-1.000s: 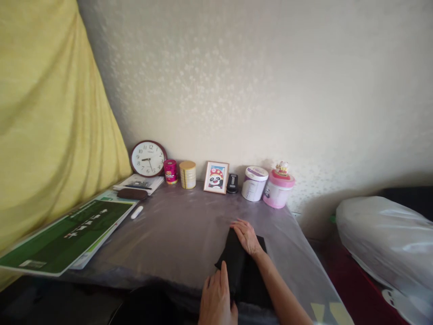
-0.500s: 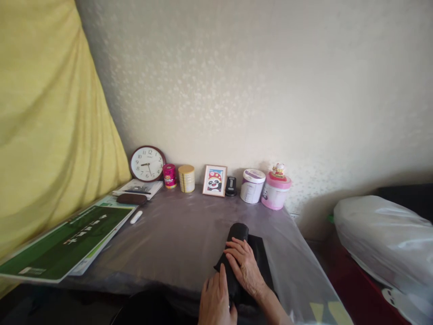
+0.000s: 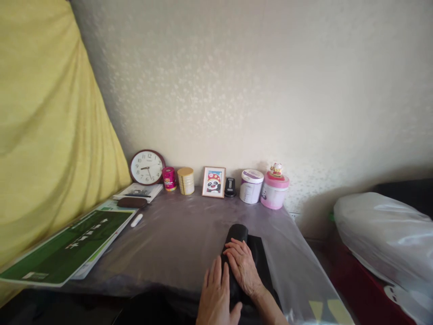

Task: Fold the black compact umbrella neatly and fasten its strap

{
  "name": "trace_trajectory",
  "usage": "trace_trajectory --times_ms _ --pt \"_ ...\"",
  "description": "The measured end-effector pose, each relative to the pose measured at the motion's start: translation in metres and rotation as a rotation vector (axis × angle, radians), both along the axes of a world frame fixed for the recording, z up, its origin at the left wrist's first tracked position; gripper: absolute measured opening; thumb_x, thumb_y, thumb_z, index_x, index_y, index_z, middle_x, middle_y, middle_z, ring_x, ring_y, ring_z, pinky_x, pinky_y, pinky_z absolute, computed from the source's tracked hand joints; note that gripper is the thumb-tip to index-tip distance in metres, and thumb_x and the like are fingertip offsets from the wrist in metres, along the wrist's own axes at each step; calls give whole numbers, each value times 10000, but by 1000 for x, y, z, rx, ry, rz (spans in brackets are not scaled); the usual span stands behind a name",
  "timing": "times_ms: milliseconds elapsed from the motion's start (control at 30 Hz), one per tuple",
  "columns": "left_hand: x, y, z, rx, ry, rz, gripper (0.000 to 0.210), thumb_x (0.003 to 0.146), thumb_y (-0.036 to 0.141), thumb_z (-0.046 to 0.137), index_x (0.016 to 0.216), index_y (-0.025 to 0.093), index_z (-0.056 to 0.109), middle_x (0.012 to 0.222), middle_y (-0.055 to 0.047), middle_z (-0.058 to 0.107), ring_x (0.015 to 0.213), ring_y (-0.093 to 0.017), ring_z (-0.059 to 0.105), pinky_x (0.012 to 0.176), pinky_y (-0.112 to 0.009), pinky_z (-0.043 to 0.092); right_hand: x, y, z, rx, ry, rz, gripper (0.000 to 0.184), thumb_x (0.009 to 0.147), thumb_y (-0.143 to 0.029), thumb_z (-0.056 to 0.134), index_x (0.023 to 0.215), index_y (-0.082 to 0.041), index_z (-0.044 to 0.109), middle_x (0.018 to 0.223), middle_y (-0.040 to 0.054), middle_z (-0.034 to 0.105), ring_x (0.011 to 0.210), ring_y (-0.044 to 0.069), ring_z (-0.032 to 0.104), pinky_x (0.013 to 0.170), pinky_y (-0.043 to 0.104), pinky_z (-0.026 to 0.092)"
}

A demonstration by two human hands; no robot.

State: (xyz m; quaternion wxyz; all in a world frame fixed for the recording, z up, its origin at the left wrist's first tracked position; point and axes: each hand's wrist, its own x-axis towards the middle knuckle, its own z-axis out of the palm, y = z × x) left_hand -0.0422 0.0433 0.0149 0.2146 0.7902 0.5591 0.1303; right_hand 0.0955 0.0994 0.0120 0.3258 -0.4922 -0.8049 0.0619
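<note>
Left hand (image 3: 216, 295) at the near table edge, palm down, fingers flat and spread; grip loose, not closed on anything, its right side touching the black cloth (image 3: 252, 253). Right hand (image 3: 241, 266) lies on top of the cloth, fingers slightly bent and pressing down; grip open, nothing clasped. Cloth is folded or rolled into a long dark bundle at the near centre-right of the table (image 3: 179, 234), running away from the person, rounded far end just past the right fingertips. Table surface grey under a shiny clear cover.

Left side: green printed board (image 3: 67, 246) lying flat, white small stick-shaped item (image 3: 136, 220) just beside it, dark case (image 3: 131, 202) further back, booklet (image 3: 138, 192) behind that.

Back row along the wall, left to right: round clock (image 3: 147, 167), pink tin (image 3: 168, 178), yellow tin (image 3: 186, 180), framed panda picture (image 3: 214, 182), small black gadget (image 3: 230, 187), white tub (image 3: 251, 186), pink tub (image 3: 274, 191) with a little figurine (image 3: 276, 169) on its lid.

Yellow curtain (image 3: 43, 135) far left. White plastic bag (image 3: 385, 243) off the table to the right.
</note>
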Motion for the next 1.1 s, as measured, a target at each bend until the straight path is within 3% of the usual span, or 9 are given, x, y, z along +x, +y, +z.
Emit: trace_trajectory --times_ms 100,200,300,400,533,600,700,900,1100 --pt "8 3 -21 -30 -84 3 852 649 182 508 1393 52 114 1478 -153 123 1354 -262 176 1094 -393 225 -2 0 0 17 11 -1 281 902 -219 369 943 -260 644 1094 25 638 1198 209 455 1055 491 262" --pt "11 4 -32 -36 -138 8 842 651 126 479 1397 59 93 1484 -140 118 1359 -234 166 1094 -351 226 0 -1 0 50 75 -20 259 896 -235 388 961 -244 639 1110 50 635 1179 218 479 1039 486 304" --pt "10 1 -28 -48 -115 20 830 673 116 462 1401 73 66 1482 -133 149 1352 -220 196 1087 -328 232 16 -2 -5 104 212 -158 247 873 -286 427 1027 -209 603 1172 101 596 1140 223 510 978 433 399" --pt "10 -4 -20 -33 -79 30 819 701 119 441 1402 91 18 1485 -123 151 1344 -212 224 1078 -312 244 46 -7 -12 97 324 -416 304 843 -352 425 1038 -174 575 1123 138 602 1063 244 555 921 427 438" --pt "11 -8 -15 -36 -54 27 813 720 137 447 1399 84 3 1483 -143 145 1332 -227 256 1068 -317 258 77 -17 -15 -142 397 -634 380 781 -432 418 982 -151 578 900 126 654 778 243 641 725 382 500" --pt "11 -9 -14 -39 -53 33 833 712 137 462 1400 93 -5 1485 -137 141 1335 -228 246 1071 -316 249 81 -21 -13 -263 395 -650 394 759 -463 420 942 -162 597 809 98 668 711 238 644 680 362 493" --pt "10 -8 -14 -50 -46 44 890 674 115 493 1402 120 -18 1490 -117 132 1342 -223 227 1075 -307 238 76 -22 -10 -330 372 -637 418 744 -501 419 931 -180 612 718 63 663 683 235 640 656 340 478" --pt "9 -5 -17 -68 -46 24 930 626 47 473 1396 114 -45 1491 -129 124 1343 -227 224 1079 -300 231 64 -16 -6 -343 460 -574 481 710 -491 487 1033 -151 597 848 94 690 842 260 643 721 339 487" --pt "11 -6 -19 -42 -37 35 922 612 16 452 1395 97 -29 1477 -148 172 1329 -235 256 1079 -312 246 39 -7 8 -304 585 -467 457 717 -469 521 1040 -161 621 840 74 695 821 244 646 711 324 499"
